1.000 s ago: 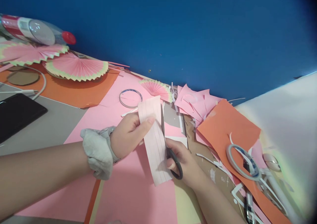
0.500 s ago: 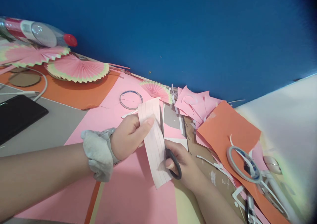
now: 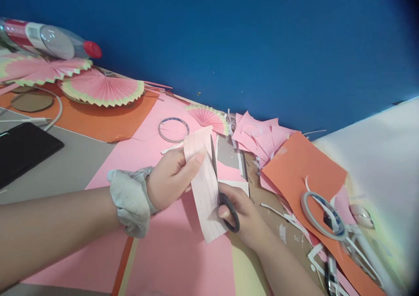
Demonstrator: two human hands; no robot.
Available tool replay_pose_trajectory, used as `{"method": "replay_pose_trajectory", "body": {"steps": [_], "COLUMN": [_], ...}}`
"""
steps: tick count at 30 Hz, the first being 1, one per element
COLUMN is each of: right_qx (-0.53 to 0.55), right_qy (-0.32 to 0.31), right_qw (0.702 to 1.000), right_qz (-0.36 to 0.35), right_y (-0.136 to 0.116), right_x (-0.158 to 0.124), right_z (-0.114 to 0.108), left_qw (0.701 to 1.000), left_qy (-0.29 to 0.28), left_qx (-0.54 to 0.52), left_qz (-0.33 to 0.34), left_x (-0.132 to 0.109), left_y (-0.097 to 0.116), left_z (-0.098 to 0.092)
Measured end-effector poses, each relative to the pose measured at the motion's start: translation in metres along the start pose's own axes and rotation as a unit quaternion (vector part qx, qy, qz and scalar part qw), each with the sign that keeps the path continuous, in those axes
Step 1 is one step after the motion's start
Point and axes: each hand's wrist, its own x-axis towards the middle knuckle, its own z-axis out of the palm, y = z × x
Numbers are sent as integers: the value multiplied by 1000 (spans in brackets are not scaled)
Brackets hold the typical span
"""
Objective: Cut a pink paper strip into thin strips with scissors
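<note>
My left hand (image 3: 172, 178) pinches a pale pink pleated paper strip (image 3: 203, 182) and holds it upright over a big pink sheet (image 3: 170, 252). A grey scrunchie and a watch sit on that wrist. My right hand (image 3: 244, 213) grips grey-handled scissors (image 3: 225, 200). Their blades run up along the strip's right edge. Most of the blades are hidden behind the paper.
Pink folded paper fans (image 3: 103, 91) lie on an orange sheet (image 3: 98, 117) at the back left, with a bottle (image 3: 49, 40) behind them. A tape ring (image 3: 173, 130) lies ahead. Pink scraps (image 3: 258, 136), another orange sheet (image 3: 304, 169) and a tape roll (image 3: 319, 213) are at right. A black tablet (image 3: 22, 149) is at left.
The scissors have crept slightly up along the strip's right edge. Both hands have stayed almost in place.
</note>
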Motion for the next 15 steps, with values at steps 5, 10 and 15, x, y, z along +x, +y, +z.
{"method": "replay_pose_trajectory", "body": {"steps": [5,10,15], "right_qx": [-3,-7,-31], "right_qy": [-4,-20,-32], "right_qw": [1000,999,998], "right_qz": [0,-29,-38], "right_y": [1,1,0], "right_x": [-1,-1,-2], "right_z": [0,0,-2], "left_qw": [1000,999,998], "left_qy": [7,-2,-7], "left_qx": [22,34,53], "left_qz": [9,22,29], "left_x": [-1,0,0], "left_y": [-1,-2,-1], "left_z": [0,-1,-1]}}
